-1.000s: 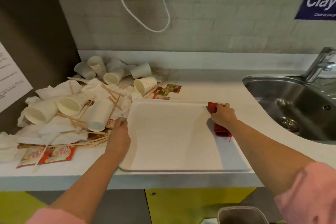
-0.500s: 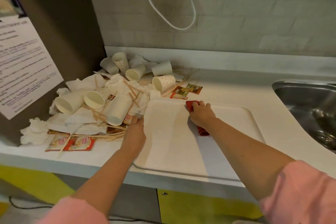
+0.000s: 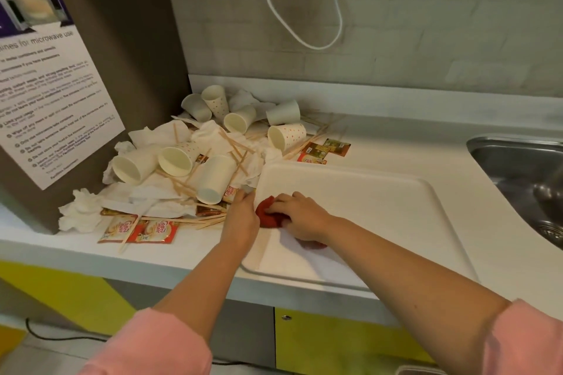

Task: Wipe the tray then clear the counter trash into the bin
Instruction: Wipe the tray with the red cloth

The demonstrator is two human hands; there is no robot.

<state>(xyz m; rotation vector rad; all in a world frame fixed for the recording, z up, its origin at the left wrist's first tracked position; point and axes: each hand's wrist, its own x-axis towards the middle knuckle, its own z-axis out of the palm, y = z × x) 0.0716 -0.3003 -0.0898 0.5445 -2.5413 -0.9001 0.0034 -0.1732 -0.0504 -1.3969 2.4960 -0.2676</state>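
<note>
Tray [image 3: 380,210] lay flat on the white counter [image 3: 502,253] at centre frame, its near edge along the counter front. Left hand [image 3: 240,222] gripped the tray's left rim, fingers curled over the edge. Right hand [image 3: 301,216] held a bunched red cloth [image 3: 268,218] under bent fingers, pressed to the tray surface near its left side, just beside the left hand. Paper cups [image 3: 213,179], wooden stirrers [image 3: 179,184], napkins [image 3: 82,213] and Coffee-mate sachets [image 3: 155,230] lay heaped left of the tray. Sink [image 3: 518,158] occupied the right edge of the frame.
</note>
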